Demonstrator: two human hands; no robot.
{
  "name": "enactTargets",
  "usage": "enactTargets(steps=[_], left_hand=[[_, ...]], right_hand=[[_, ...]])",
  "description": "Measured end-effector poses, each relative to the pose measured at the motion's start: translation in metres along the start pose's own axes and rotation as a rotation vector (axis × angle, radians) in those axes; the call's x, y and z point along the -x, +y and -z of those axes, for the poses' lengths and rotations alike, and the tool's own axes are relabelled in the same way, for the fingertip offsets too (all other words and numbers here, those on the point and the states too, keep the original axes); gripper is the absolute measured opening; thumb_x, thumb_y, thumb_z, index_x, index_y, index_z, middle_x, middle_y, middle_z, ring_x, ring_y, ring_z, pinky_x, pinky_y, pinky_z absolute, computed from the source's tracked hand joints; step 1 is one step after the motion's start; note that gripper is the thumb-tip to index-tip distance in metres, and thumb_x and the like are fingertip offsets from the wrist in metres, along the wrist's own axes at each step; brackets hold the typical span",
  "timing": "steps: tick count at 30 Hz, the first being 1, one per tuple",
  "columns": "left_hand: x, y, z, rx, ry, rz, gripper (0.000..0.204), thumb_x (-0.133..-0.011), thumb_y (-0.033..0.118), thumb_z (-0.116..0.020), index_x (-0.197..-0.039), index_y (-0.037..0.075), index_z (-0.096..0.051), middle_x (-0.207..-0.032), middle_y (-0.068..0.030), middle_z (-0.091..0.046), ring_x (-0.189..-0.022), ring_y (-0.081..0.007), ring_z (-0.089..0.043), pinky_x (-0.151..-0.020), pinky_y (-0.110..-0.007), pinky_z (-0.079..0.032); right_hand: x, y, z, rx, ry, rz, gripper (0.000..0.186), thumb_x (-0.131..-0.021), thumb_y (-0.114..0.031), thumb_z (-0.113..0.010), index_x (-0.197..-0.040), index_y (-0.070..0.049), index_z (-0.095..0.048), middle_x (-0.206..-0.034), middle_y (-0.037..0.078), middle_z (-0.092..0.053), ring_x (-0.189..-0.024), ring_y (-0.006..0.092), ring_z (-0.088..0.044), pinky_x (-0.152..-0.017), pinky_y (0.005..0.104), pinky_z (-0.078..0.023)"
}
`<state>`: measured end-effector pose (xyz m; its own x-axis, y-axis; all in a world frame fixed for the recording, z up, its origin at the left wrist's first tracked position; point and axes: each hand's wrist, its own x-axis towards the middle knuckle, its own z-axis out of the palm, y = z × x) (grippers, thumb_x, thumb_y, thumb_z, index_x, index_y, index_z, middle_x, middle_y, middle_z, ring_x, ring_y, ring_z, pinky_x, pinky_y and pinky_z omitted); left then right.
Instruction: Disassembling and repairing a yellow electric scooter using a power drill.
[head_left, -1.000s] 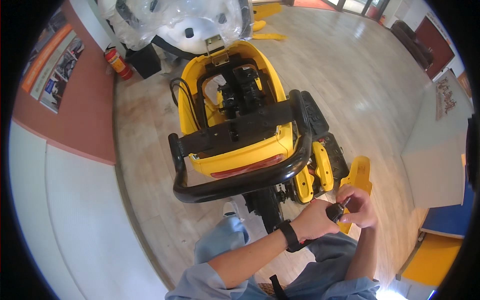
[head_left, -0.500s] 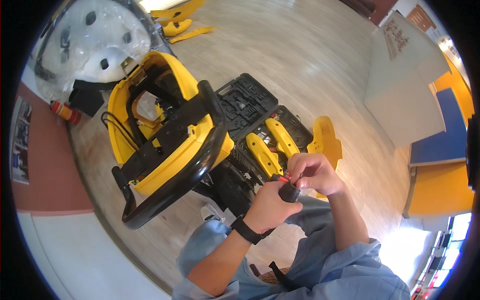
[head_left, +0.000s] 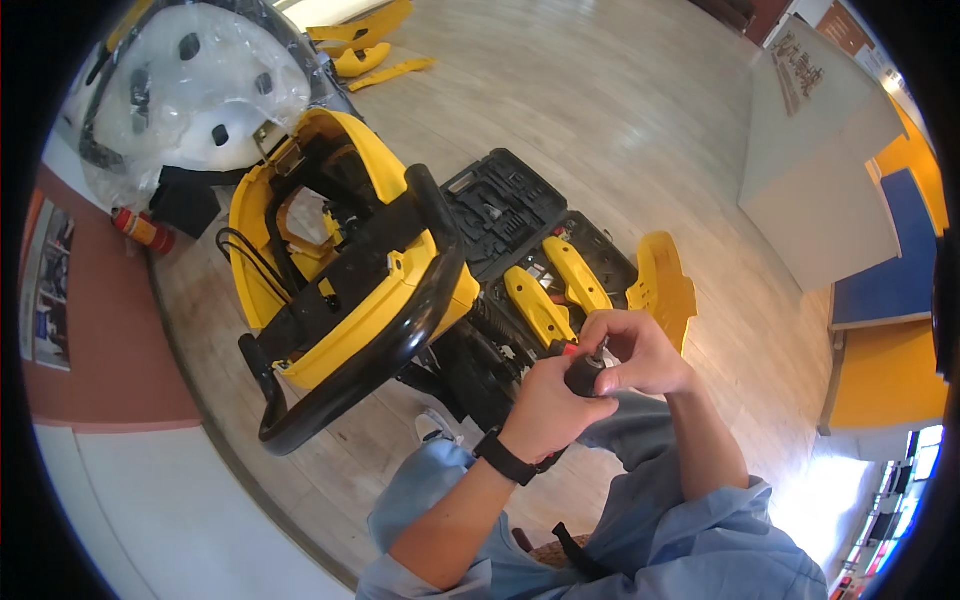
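Observation:
My left hand [head_left: 548, 410], a dark watch on its wrist, is closed around a black cordless drill [head_left: 583, 378] with a red part near its top. The drill's round nose points up between my hands. At that nose, the fingers of my right hand [head_left: 648, 355] pinch a small metal bit [head_left: 602, 349]; its lower end meets the nose. Just beyond my hands, two yellow plastic covers [head_left: 537, 305] lie on an open black tool case [head_left: 505, 205]. A larger curved yellow panel [head_left: 662, 285] stands beside the case.
To the left stands a yellow vehicle body [head_left: 375, 325] with a thick black tubular bar [head_left: 350, 385]. Behind it are a plastic-wrapped white shell [head_left: 200, 95] and a red fire extinguisher [head_left: 142, 230]. Several yellow panels [head_left: 365, 60] lie farther back. A pale counter [head_left: 815, 160] rises at right.
My right fingers have shifted slightly on the drill's nose, and the metal bit now shows upright between them. The whole view has moved a little; the left hand keeps its hold.

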<state>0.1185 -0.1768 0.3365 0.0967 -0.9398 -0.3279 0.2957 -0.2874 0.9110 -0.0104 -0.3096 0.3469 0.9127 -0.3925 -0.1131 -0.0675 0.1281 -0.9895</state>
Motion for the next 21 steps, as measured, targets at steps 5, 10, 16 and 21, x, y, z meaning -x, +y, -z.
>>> enactTargets(steps=[5, 10, 16, 21], left_hand=[[0.007, 0.000, 0.010, 0.005, 0.008, 0.012, 0.017, -0.071, 0.007, -0.078, -0.080, 0.002, -0.065, -0.075, -0.0004, -0.062, -0.068, -0.0078, -0.057, -0.064, -0.024, -0.046], [0.010, 0.005, 0.003, 0.062, -0.035, 0.081, 0.016, -0.071, 0.004, -0.077, -0.077, 0.005, -0.063, -0.070, 0.0003, -0.060, -0.065, -0.0084, -0.056, -0.061, -0.024, -0.045], [0.005, 0.002, -0.006, -0.015, 0.066, -0.047, 0.019, -0.070, 0.005, -0.078, -0.077, 0.005, -0.060, -0.073, 0.0011, -0.059, -0.065, -0.0070, -0.054, -0.060, -0.024, -0.045], [0.003, 0.000, -0.003, -0.171, 0.086, -0.130, 0.019, -0.070, 0.004, -0.076, -0.072, 0.005, -0.057, -0.069, 0.0022, -0.057, -0.062, -0.0053, -0.051, -0.058, -0.023, -0.043]], right_hand=[[-0.013, 0.001, 0.015, 0.187, -0.027, 0.080, 0.034, -0.081, -0.016, -0.079, -0.109, -0.002, -0.067, -0.103, 0.003, -0.066, -0.097, 0.0114, -0.059, -0.085, 0.0281, -0.048], [-0.009, -0.004, 0.022, -0.109, -0.034, 0.003, 0.027, -0.085, -0.009, -0.071, -0.110, -0.002, -0.066, -0.106, 0.005, -0.065, -0.097, 0.0120, -0.058, -0.085, 0.0274, -0.048], [-0.006, 0.000, -0.006, -0.187, -0.080, 0.167, 0.021, -0.080, -0.002, -0.076, -0.100, -0.002, -0.068, -0.102, 0.004, -0.061, -0.092, 0.0130, -0.056, -0.080, 0.0275, -0.045], [-0.007, 0.006, 0.000, -0.412, 0.014, 0.286, 0.014, -0.082, -0.005, -0.075, -0.095, -0.002, -0.068, -0.095, 0.004, -0.060, -0.086, 0.0136, -0.056, -0.079, 0.0285, -0.047]])
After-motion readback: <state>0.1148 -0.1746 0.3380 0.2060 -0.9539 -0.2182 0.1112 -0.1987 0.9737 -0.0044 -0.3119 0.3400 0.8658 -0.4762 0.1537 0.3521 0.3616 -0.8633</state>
